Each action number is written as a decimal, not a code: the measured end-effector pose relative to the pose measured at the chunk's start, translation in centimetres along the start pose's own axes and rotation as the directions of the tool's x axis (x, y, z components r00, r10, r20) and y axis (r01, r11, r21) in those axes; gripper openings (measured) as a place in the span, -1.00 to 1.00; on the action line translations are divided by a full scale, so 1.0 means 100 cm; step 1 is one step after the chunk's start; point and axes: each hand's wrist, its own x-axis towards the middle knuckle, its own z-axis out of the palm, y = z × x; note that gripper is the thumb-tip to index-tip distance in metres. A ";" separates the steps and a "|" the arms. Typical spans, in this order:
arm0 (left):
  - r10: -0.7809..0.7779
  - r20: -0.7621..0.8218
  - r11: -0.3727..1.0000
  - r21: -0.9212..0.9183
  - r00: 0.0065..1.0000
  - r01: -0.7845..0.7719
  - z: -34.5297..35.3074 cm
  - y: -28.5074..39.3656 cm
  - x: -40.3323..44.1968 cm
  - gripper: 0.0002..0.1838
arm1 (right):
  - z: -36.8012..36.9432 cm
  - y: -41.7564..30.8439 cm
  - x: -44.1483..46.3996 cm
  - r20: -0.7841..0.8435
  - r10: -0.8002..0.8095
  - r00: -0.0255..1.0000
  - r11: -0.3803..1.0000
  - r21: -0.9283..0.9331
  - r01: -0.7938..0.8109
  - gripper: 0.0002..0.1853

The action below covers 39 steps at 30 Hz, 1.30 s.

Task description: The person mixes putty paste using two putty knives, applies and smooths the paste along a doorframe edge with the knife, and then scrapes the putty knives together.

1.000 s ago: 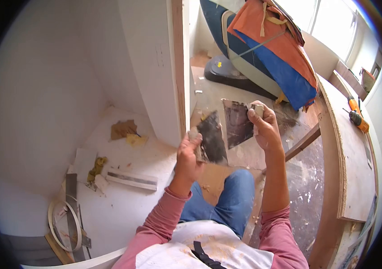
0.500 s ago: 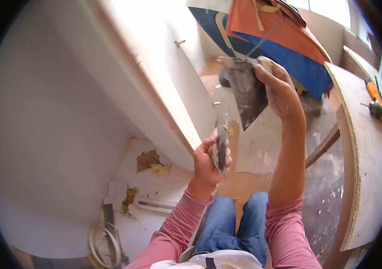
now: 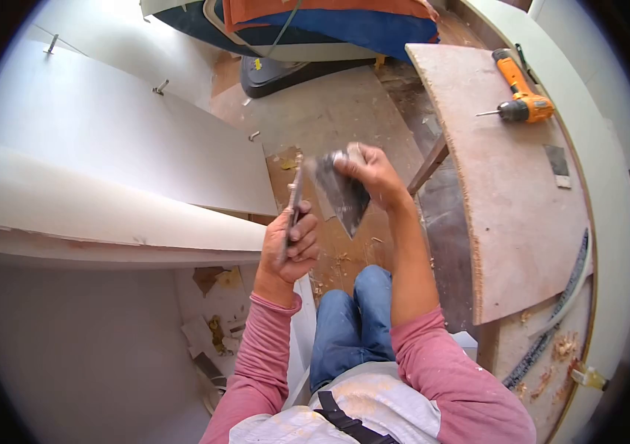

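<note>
My left hand [image 3: 289, 248] is wrapped around a thin flat scraper [image 3: 295, 198], seen edge-on and pointing up, with pale lumps along its upper edge. Just right of it, my right hand [image 3: 376, 176] pinches a dark, shiny scraper blade [image 3: 346, 198] by its top edge, thumb across its face. That blade tapers to a point at the bottom and is blurred by motion. The two tools are close together; whether they touch I cannot tell. Both are held in the air above the floor, in front of my knees.
White panels [image 3: 130, 140] with metal pins stand at left. On the right, a wooden board [image 3: 507, 222] carries an orange drill [image 3: 526, 103] and a small grey plate [image 3: 557, 164]. Orange and blue cloth [image 3: 344, 22] covers something at the back. Scraps [image 3: 215, 281] lie lower left.
My view has turned right and down, showing more of the board and drill. Both hands have drawn closer together, the right scraper lower and nearer the left one.
</note>
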 end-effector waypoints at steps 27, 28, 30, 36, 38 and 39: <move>0.777 0.243 0.098 0.865 0.581 -0.492 0.309 -0.115 -0.090 -0.68 | 0.120 -0.318 -0.294 0.113 -0.583 0.804 0.100 -0.973 0.210 -0.45; 0.789 0.274 0.025 0.880 0.550 -0.474 0.319 -0.125 -0.090 -0.69 | 0.118 -0.320 -0.297 0.093 -0.582 0.808 0.114 -0.974 0.194 -0.45; 0.790 0.330 -0.076 0.889 0.517 -0.452 0.327 -0.143 -0.084 -0.70 | 0.115 -0.322 -0.306 0.045 -0.583 0.811 0.157 -0.973 0.167 -0.41; 0.638 0.477 -0.129 0.840 0.605 -0.527 0.349 -0.193 -0.046 -0.72 | 0.084 -0.338 -0.312 -0.207 -0.605 0.769 0.331 -0.944 0.006 -0.26; 0.581 0.517 -0.194 0.838 0.629 -0.510 0.358 -0.207 -0.031 -0.72 | 0.065 -0.340 -0.312 -0.251 -0.621 0.743 0.362 -0.932 -0.012 -0.24; 0.553 0.535 -0.225 0.834 0.639 -0.503 0.362 -0.213 -0.025 -0.72 | 0.057 -0.342 -0.313 -0.266 -0.628 0.732 0.355 -0.934 -0.035 -0.26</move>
